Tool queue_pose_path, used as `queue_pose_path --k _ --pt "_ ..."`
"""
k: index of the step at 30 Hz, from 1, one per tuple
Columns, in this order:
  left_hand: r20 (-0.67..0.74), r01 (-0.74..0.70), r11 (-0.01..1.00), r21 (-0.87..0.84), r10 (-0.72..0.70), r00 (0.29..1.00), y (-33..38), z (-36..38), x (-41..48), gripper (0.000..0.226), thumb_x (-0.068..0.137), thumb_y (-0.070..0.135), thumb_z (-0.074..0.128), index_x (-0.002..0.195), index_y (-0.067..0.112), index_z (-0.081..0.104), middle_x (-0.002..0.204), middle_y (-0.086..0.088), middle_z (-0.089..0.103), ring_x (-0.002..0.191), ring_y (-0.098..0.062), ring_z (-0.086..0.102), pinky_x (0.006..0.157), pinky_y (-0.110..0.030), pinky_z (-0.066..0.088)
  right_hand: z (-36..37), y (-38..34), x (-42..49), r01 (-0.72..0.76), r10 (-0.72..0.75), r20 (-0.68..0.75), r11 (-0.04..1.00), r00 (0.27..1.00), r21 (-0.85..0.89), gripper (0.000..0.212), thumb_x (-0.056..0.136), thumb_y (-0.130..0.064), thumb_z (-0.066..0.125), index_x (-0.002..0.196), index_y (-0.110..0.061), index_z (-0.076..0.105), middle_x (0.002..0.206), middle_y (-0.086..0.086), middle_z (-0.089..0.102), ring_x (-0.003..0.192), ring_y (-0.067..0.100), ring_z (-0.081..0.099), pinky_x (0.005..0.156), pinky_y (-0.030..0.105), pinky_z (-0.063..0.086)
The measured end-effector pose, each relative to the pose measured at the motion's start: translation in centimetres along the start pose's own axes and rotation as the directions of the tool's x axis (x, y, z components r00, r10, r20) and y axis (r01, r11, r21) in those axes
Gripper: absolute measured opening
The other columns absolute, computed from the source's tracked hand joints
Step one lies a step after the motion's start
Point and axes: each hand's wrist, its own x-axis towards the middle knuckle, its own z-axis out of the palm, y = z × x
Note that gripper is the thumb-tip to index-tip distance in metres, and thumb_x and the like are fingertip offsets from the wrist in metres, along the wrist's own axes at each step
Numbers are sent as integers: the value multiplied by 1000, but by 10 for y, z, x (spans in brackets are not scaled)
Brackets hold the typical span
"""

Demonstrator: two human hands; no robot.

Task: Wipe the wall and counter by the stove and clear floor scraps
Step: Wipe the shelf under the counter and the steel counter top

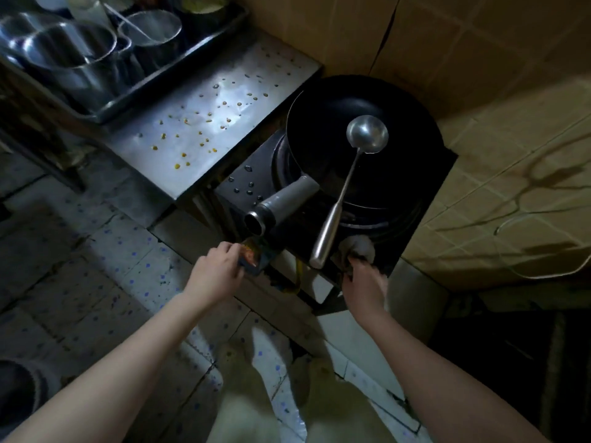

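While the left hand [217,270] is pinching a small colourful packet [252,257] at the front of the stove [236,183], the right hand [364,282] is gripping a pale cloth [356,246] with curled fingers against the stove's front edge. Beyond them, a ladle [367,134] is lying in the black wok [319,123] on the burner. Yellow scraps [184,155] are lying scattered on the steel tabletop [179,177] left of the stove, and the tiled wall [479,43] is standing behind it.
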Motion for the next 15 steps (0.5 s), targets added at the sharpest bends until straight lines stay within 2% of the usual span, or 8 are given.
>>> queue_pose_path --k 2,6,7,10,12,15 --pt "17 -40 999 26 39 999 -23 -13 10 40 89 27 51 128 17 46 128 -8 49 106 -30 53 82 -41 46 6 -21 -1 -55 56 -27 998 998 28 29 88 -12 51 116 -17 59 102 8 67 97 31 58 73 35 35" --pt "57 -65 994 84 61 997 -56 -35 27 44 89 25 51 132 17 44 132 -8 47 109 -31 52 82 -40 44 15 -51 -4 -92 100 -110 993 989 76 22 74 -7 70 96 -8 66 84 15 69 80 35 64 69 37 44" --pt "62 -76 992 96 70 996 -59 -38 32 44 89 24 51 132 17 43 132 -9 46 109 -31 52 82 -40 43 14 -52 -4 -105 113 -110 992 987 73 21 75 -8 70 96 -7 66 85 15 68 81 35 64 70 38 43" --pt "83 -128 984 123 118 990 -57 -44 42 45 89 23 52 133 17 41 133 -10 45 110 -31 51 83 -40 44 7 -39 -3 -131 130 13 990 991 47 32 88 -19 56 120 -21 58 109 6 66 100 30 58 80 38 38" --pt "93 -156 980 122 145 985 -50 -45 47 46 90 22 51 134 17 41 134 -9 45 111 -30 51 84 -39 44 0 -24 -3 -136 133 84 990 988 32 43 90 -16 50 131 -28 49 122 2 61 109 28 53 85 38 40" --pt "81 -179 974 137 169 982 -43 -47 54 46 90 21 51 135 18 40 136 -10 44 114 -28 51 83 -37 44 -5 -7 -7 -201 198 51 978 979 62 47 91 -12 49 135 -27 47 127 4 58 114 29 50 89 39 40"
